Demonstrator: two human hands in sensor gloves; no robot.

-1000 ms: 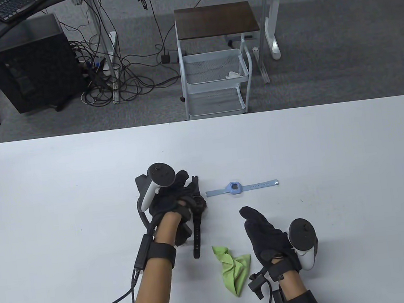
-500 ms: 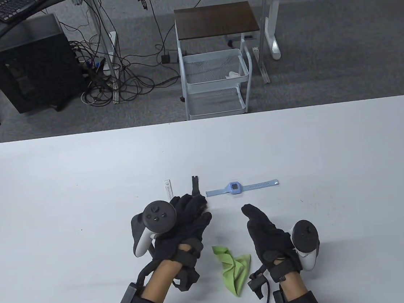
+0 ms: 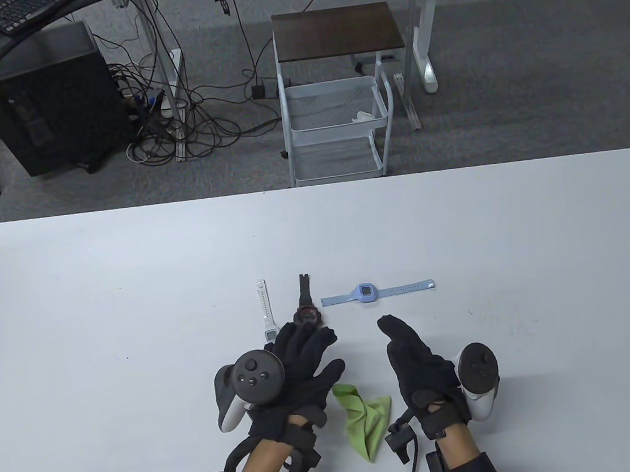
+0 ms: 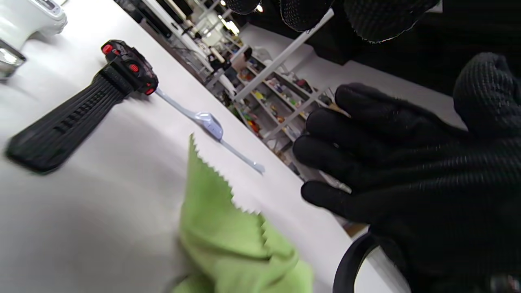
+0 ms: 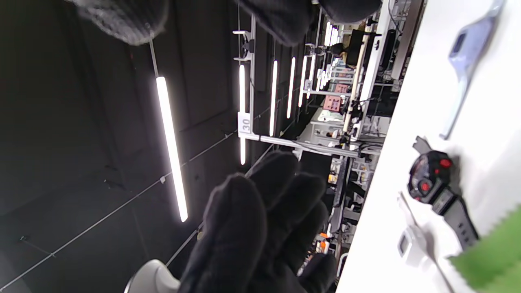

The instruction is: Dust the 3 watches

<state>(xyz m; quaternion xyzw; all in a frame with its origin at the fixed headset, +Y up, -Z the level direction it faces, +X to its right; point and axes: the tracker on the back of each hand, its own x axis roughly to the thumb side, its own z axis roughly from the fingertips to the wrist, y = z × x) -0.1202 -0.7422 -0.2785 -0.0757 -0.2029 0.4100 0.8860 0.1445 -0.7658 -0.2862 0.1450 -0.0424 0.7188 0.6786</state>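
The table view looks down on a white table (image 3: 71, 286). Three watches lie near the middle of it. The white watch (image 3: 266, 312) is on the left. The black watch (image 3: 306, 310) with red buttons lies just beside it. The light blue watch (image 3: 366, 292) lies flat and stretched out sideways to the right, a little apart from the black one. A crumpled green cloth (image 3: 363, 418) lies nearer the person, between the two hands.

The left hand (image 3: 293, 372) has its fingers spread out and straight. It holds nothing. Its fingertips reach up close to the white and black watches and hide their lower straps. The right hand (image 3: 421, 371) stands on its edge with its fingers straight and together. It holds nothing too. It is near the blue watch but not touching it.

The left wrist view shows things the table view hides. Here the whole lower strap of the black watch (image 4: 77, 110) is plain to see, with ridges on it. The red buttons show clearly. The zigzag edge of the green cloth (image 4: 228, 240) shows too, and the blue watch (image 4: 209, 126) lies behind it. The right hand (image 4: 407, 171) fills the right side.

The right wrist view is turned on its side. It shows long ceiling lights (image 5: 171, 146) and shelves far off, which the table view does not. It also shows the black watch (image 5: 431, 183), the white watch (image 5: 411, 244), the blue watch (image 5: 468, 53) and the left hand (image 5: 260, 228).
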